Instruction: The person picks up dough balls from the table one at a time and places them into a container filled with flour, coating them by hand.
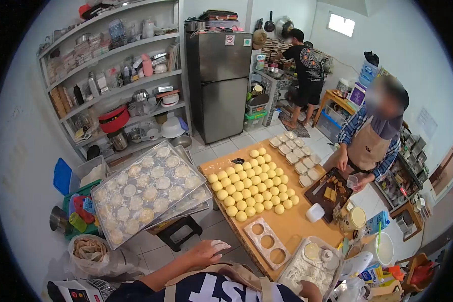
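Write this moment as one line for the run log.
left hand: floury, open | right hand: at flour tub | dough balls: on table

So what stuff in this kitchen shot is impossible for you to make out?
All in the head view:
- Right hand: partly cut off by the bottom edge; whether it grips anything is unclear.
- Lower metal trays: mostly covered by the floured top tray.
- Tall grey refrigerator: doors hide its inside.
- Small clear plastic cup: contents too small to identify.
- Blue carton: print too small.
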